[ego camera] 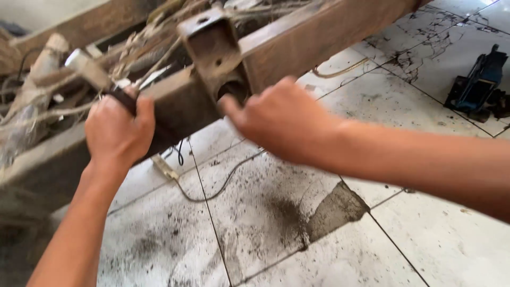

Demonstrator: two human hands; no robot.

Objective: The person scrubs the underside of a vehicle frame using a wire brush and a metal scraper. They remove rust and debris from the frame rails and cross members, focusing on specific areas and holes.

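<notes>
Left hand [118,130] is clenched around the dark grip of a hammer [87,69], whose pale head points up and to the left, just beside a rusty steel beam [297,45]. Right hand [279,119] reaches to the beam's square bracket [212,45], forefinger extended at the opening beneath it, remaining fingers curled; whether it pinches anything cannot be told. Beam runs diagonally above a cracked, soiled tile floor [425,244]. Tangled wires [143,50] lie behind the beam. Blue jack [478,82] stands on the floor at far right, well apart.
</notes>
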